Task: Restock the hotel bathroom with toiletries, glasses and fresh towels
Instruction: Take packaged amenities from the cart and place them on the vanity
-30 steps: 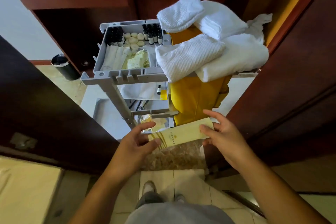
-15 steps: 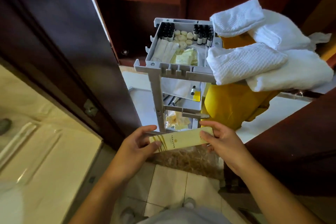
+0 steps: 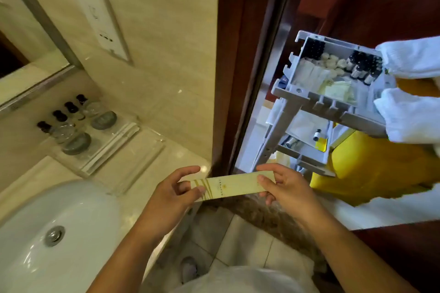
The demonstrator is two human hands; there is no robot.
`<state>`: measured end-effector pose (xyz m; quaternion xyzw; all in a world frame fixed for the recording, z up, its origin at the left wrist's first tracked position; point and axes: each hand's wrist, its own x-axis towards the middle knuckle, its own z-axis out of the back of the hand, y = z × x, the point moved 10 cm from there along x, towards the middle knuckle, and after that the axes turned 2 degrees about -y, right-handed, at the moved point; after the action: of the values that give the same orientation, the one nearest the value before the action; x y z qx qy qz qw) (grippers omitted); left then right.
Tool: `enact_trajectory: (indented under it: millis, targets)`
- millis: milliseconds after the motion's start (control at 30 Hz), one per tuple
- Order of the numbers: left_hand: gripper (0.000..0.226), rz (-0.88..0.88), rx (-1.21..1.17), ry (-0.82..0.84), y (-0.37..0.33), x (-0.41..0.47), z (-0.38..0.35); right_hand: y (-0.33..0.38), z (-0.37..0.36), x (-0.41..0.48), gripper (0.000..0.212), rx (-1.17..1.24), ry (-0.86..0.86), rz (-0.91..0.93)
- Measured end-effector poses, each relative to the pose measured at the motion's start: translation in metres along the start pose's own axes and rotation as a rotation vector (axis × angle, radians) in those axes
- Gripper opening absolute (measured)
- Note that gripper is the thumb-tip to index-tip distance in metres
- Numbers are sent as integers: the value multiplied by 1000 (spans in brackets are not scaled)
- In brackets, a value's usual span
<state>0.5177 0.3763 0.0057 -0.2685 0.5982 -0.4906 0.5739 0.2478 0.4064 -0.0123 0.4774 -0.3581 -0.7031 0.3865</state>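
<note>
the view has swung left since half a second ago: the cart (image 3: 307, 100), then at 12 o'clock, now sits at 2 o'clock beyond the door frame (image 3: 240, 78), and a sink (image 3: 59, 221) and counter (image 3: 166, 154) have come in at 8 o'clock. the packet (image 3: 232, 187) stays between both hands as before. it is low in the middle of the view, over the counter's edge and the floor, in front of the door frame's foot. its long axis runs from 9 to 3 o'clock, right end slightly higher, printed face up, striped end to the left. the left hand (image 3: 176, 189) pinches the striped end between thumb and curled fingers; the right hand (image 3: 285, 188) pinches the other end likewise. a tray (image 3: 133, 150) with bottles (image 3: 71, 107) lies at 10 o'clock.
</note>
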Motion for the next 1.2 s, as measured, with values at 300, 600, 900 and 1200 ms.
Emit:
enact_trajectory:
  millis: [300,600,900,1200]
  targets:
    - [35,47,-106,-150,47,-7,122,32,-133,24,15,-97,159,-22]
    - [33,96,-221,-327,86,-12,188,62,-219,53,15,-93,262,1]
    - [31,174,-418,-566,112,-1,225,85,-290,102,28,-112,377,-16]
    - [30,285,-495,-759,139,42,240,85,-323,169,42,-154,362,-45]
